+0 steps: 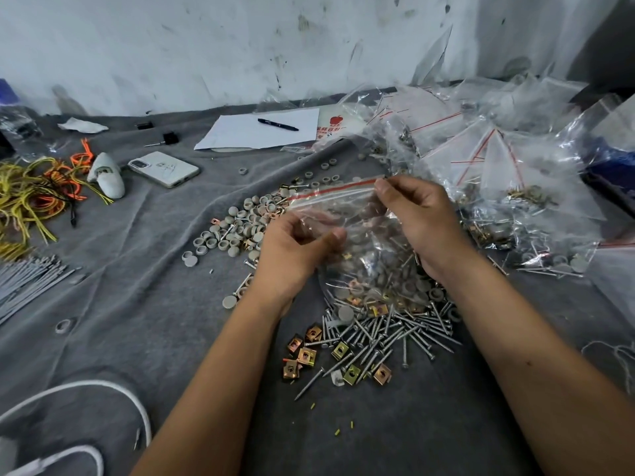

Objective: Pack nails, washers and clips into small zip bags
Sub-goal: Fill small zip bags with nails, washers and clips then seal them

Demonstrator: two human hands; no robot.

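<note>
A clear zip bag [343, 207] with a red stripe along its top is held up over the pile of parts. My right hand [417, 221] pinches the bag's top right corner at the red stripe. My left hand [295, 250] grips the bag's left side lower down. Below the bag lie silver nails [388, 334], brass-coloured clips [302, 355] and grey round washers [240, 225], all loose on the grey cloth [137, 286].
Filled zip bags [515, 187] are heaped at the right. At the back lie a phone [163, 169], white paper [261, 132] with a pen [277, 124]. Yellow and orange cords [37, 194] and grey rods [31, 280] are at the left, a white cable [89, 386] at the front left.
</note>
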